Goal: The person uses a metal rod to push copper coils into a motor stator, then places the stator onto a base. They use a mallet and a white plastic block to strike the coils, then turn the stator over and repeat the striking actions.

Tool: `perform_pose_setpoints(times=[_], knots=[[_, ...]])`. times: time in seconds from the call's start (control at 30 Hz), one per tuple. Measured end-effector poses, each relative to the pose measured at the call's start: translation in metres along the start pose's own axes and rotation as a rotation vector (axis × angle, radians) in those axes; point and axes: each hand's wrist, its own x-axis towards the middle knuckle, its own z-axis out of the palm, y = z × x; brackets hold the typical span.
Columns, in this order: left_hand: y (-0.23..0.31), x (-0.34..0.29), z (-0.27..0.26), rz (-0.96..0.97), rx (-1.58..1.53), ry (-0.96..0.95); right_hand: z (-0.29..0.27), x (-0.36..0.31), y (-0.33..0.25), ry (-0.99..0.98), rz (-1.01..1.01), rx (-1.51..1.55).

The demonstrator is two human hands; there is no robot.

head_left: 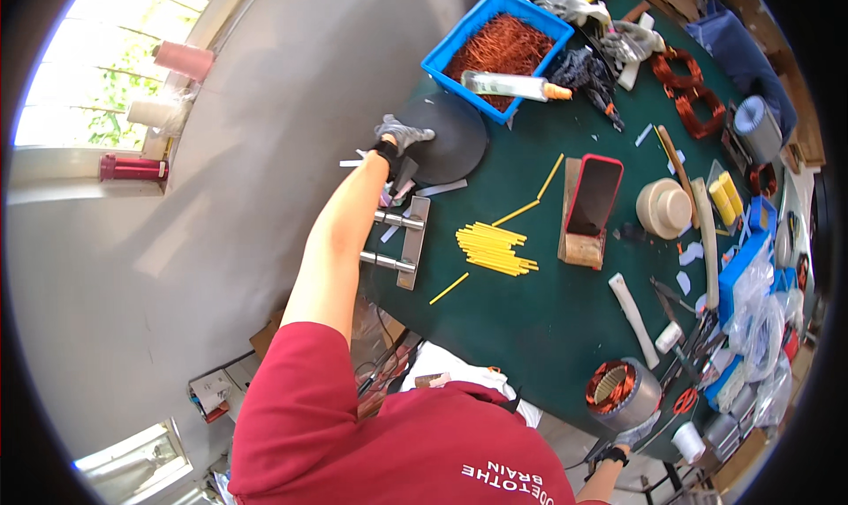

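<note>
My left hand [406, 133], in a grey glove, reaches to the far left, over the edge of a dark round disc [455, 143]. Its visible fingers are stretched out on the disc, with nothing seen in them. At the lower right, my gloved right hand [638, 431] is against the near side of a motor stator [640, 403], a grey metal cylinder with copper windings inside. The fingers curve along its casing and are partly hidden. Between my arms lies a pile of thin yellow strips [495, 249], with a few loose ones beside it.
A metal bracket with two rods [413, 243] lies by my left forearm. A phone [594, 196] leans on a wooden block. Behind stands a blue tray [437, 64] of copper wire with a bottle [503, 85] across it. Copper coils [698, 112], mallets and tools crowd the right side.
</note>
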Motion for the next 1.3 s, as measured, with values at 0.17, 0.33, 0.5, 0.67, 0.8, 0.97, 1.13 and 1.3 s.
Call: perform_pose_setpoints(times=[0.17, 0.33, 0.5, 0.67, 0.8, 0.97, 1.13, 1.3], knots=[[0.004, -0.035, -0.040, 0.317, -0.198, -0.364, 0.001, -0.009, -0.006, -0.038, -0.216, -0.283], [-0.003, -0.100, -0.055, 0.224, -1.011, -0.635, 0.035, 0.000, -0.025, -0.041, 0.068, 0.088], [-0.026, -0.218, 0.001, 0.261, -1.089, -0.712, 0.043, -0.014, -0.027, -0.043, -0.048, 0.095], [-0.031, -0.346, 0.118, -0.062, -1.184, -0.949, 0.053, -0.007, -0.025, -0.086, -0.114, 0.186], [-0.051, -0.364, 0.198, -0.063, -1.107, -0.916, 0.059, -0.015, -0.028, -0.147, -0.053, 0.181], [-0.047, -0.375, 0.212, 0.312, -0.060, -0.301, 0.044, -0.005, -0.017, -0.356, -0.073, 0.270], [-0.028, -0.390, 0.212, 0.264, 0.246, -0.260, 0.032, -0.006, -0.025, -0.691, 0.070, 0.345], [-0.007, -0.390, 0.225, 0.308, 0.236, -0.291, 0.035, -0.004, -0.029, -0.627, 0.028, 0.238]])
